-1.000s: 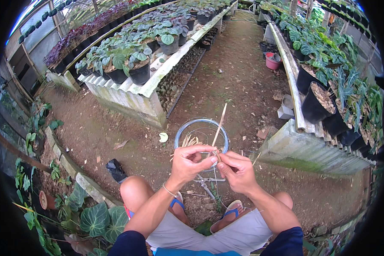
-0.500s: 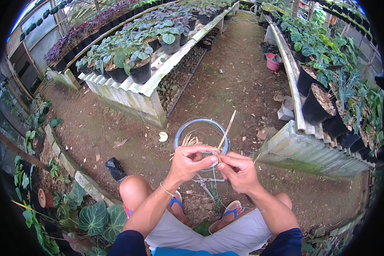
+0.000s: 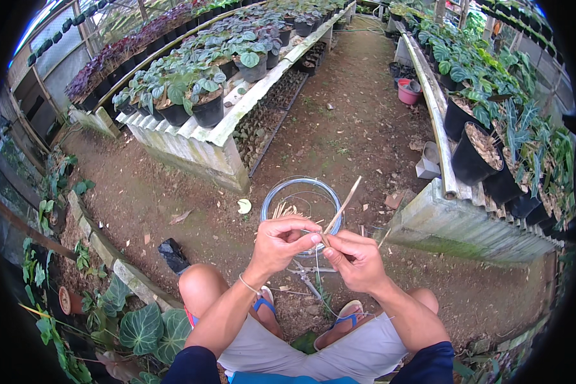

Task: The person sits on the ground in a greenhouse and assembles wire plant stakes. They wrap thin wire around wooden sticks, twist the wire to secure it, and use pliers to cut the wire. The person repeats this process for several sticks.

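Note:
My left hand [image 3: 283, 243] and my right hand [image 3: 355, 259] meet in front of me, fingertips pinched together on a thin pale bamboo stick [image 3: 342, 208] that slants up to the right. A fine wire [image 3: 319, 272] hangs down from the pinch between my knees. Just beyond the hands a coil of grey wire [image 3: 303, 189] lies on the dirt with several short sticks [image 3: 287, 210] inside it. A tool that looks like pliers [image 3: 304, 276] lies on the ground below my hands.
A long bench of black potted plants [image 3: 206, 109] runs up the left; another bench [image 3: 473, 160] of pots stands right. A dirt aisle [image 3: 345, 109] runs between them, with a pink pot [image 3: 408, 91] far off. Leafy plants [image 3: 141, 326] and a brick edge sit at lower left.
The stick's upper end has swung a little further to the right while both hands stay pinched on it in the same spot.

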Demonstrator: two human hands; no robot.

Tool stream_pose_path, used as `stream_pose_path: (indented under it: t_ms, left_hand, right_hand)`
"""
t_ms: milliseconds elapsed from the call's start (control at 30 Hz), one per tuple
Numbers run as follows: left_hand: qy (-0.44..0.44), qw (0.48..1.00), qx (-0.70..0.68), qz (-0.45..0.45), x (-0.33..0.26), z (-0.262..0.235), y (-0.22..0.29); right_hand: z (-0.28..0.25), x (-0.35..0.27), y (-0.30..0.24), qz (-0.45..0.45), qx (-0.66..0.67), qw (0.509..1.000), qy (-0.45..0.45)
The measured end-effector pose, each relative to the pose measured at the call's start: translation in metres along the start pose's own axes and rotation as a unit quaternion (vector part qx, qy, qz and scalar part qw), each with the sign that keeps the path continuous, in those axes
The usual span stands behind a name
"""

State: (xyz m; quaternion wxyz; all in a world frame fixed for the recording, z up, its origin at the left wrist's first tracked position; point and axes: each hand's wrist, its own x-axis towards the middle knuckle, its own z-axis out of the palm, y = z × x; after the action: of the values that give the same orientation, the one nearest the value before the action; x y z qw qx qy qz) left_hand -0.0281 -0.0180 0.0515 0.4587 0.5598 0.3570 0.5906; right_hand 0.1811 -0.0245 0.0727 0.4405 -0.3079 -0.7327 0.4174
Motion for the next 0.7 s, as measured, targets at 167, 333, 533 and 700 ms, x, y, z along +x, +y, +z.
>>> stream_pose_path:
  t_ms: [167,333,533,700]
  left_hand:
    - [-0.001,1.000,0.010,-0.019,-0.001,0.001,0.003]
    - [-0.011,0.998,0.029,-0.060,-0.003,0.001,0.006]
    - [0.001,0.994,-0.086,-0.062,-0.001,0.005,-0.003]
    - [0.032,0.993,-0.084,-0.073,0.000,0.008,-0.008]
  right_hand:
    - [0.001,0.000,-0.001,0.022,0.034,0.999,-0.003]
    - [0.003,-0.001,-0.003,0.049,0.021,0.998,0.012]
    - [0.004,0.000,-0.005,0.135,0.135,0.981,0.022]
    - [0.004,0.001,-0.003,0.192,0.202,0.960,0.037]
